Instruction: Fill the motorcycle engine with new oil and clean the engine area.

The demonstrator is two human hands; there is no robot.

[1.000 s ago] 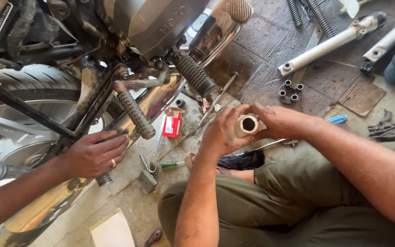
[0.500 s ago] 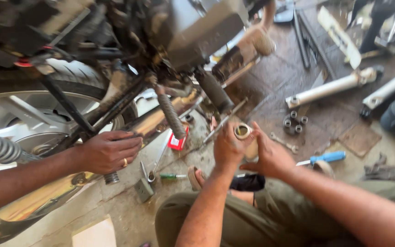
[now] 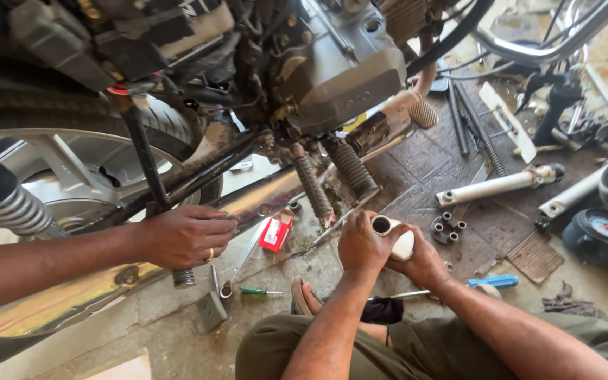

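1. Your left hand (image 3: 362, 246) and right hand (image 3: 423, 262) wrap together around a short cream-white tube (image 3: 393, 236), fingers curled tight on it; its dark open end faces up, just below the middle of the frame.
2. At centre left, another person's hand (image 3: 186, 236), a ring on one finger, grips the black frame rod (image 3: 150, 184) of the motorcycle, fingers closed on it.
3. Just beside that hand, on the concrete floor, lie a small red box (image 3: 276, 232), a spanner (image 3: 237, 267) and a green-handled screwdriver (image 3: 258, 290).
4. Above your hands hang two ribbed footrest rubbers (image 3: 332, 179) under the engine (image 3: 339, 77), at top centre.
5. To the right of your hands lie a cluster of small black bushes (image 3: 447, 226), a white fork tube (image 3: 494, 187) and a blue-handled screwdriver (image 3: 492, 282).
6. The rear wheel (image 3: 58, 169) fills the upper left; a round gauge (image 3: 599, 229) sits at the right edge.
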